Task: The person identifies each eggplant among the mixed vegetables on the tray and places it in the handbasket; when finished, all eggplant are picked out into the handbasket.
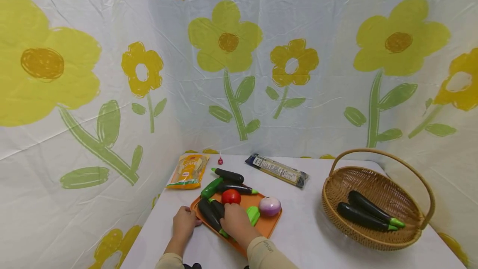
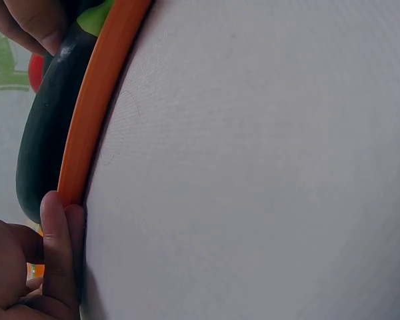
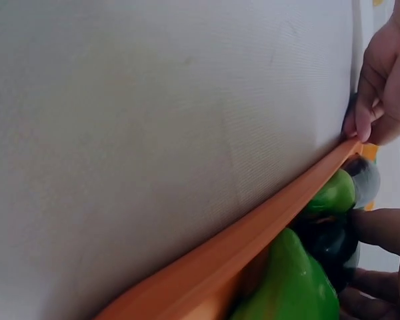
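My left hand pinches the left corner of an orange tray, thumb and fingers at its rim. Over the tray, my right hand grips a dark eggplant, its stem end partly hidden by the fingers. Another eggplant lies along the tray's near left edge. A light green pepper sits beside the right hand, and a red tomato just beyond it. A purple onion rests at the tray's right side. At the far side lie a dark green pepper and an eggplant.
Beyond the tray lies one more eggplant. A yellow food packet, a small red lollipop and a long noodle-like packet are at the back. On the right stands a handled wicker basket with two eggplants.
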`<state>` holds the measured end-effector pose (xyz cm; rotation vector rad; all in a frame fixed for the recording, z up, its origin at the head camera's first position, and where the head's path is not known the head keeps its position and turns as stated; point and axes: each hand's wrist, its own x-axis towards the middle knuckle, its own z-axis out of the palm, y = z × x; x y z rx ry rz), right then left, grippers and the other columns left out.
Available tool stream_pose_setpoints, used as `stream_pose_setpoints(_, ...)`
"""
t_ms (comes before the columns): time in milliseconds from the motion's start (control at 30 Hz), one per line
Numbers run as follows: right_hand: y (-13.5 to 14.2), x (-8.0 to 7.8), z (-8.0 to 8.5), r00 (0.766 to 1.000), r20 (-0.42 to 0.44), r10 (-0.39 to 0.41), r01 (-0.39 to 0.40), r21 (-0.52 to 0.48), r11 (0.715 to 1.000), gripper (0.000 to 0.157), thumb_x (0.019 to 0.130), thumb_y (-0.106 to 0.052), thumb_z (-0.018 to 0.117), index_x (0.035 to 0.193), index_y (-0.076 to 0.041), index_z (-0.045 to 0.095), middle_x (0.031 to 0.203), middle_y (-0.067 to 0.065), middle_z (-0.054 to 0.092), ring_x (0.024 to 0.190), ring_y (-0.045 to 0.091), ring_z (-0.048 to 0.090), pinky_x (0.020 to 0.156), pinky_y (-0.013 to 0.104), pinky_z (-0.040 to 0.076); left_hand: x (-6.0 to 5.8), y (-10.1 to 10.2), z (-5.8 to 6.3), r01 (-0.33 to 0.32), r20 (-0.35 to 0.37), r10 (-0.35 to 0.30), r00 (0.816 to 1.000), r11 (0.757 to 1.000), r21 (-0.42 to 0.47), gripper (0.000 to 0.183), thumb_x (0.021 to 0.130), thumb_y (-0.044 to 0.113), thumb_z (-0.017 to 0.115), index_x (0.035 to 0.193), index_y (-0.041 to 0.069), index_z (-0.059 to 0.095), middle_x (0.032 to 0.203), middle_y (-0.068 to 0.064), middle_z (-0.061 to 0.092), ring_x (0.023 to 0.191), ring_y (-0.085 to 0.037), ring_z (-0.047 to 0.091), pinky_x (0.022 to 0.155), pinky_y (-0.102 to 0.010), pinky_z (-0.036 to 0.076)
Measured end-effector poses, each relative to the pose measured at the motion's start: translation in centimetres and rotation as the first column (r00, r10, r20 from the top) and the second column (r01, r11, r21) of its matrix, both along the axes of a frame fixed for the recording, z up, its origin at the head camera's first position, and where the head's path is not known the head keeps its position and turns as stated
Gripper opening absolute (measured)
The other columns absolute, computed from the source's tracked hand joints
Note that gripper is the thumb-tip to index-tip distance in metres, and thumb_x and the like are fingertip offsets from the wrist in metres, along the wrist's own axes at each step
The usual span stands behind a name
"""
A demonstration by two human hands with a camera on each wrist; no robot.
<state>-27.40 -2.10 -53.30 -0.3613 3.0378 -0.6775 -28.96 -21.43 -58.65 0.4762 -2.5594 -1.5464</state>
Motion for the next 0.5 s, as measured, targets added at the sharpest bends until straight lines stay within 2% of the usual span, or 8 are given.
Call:
stream_pose_setpoints(300, -0.48, -0.06, -0.09, 0.998, 0.052, -0.047, 0.047, -0.012, 0.999, 0.033, 0.085, -0.023, 0.082, 0.096, 0.002, 0.065, 0.073, 0.006, 0.056, 0.065, 0.022, 0.053, 0.065, 0.033, 0.054, 0.1, 0.0, 0.02, 0.001, -0.009, -0.001, 1.0, 1.0, -0.016, 0.026, 0.096, 0.004, 0.048, 0.112, -0.016, 0.05, 0.088, -0.023, 0.065, 0.06, -0.018, 0.071, 0.058, -0.03, 0.057)
stream_pose_setpoints(500, -0.61, -0.07, -0.13, 0.994, 0.085, -0.072, 0.075, -0.027, 0.997, 0.033, 0.083, -0.025, 0.084, 0.094, 0.002, 0.067, 0.07, 0.004, 0.056, 0.064, 0.021, 0.053, 0.065, 0.033, 0.054, 0.03, 0.11, -0.06, -0.009, -0.004, 0.009, 1.0, 1.0, -0.009, 0.027, 0.095, 0.004, 0.049, 0.112, -0.016, 0.05, 0.089, -0.024, 0.064, 0.059, -0.017, 0.07, 0.057, -0.03, 0.057)
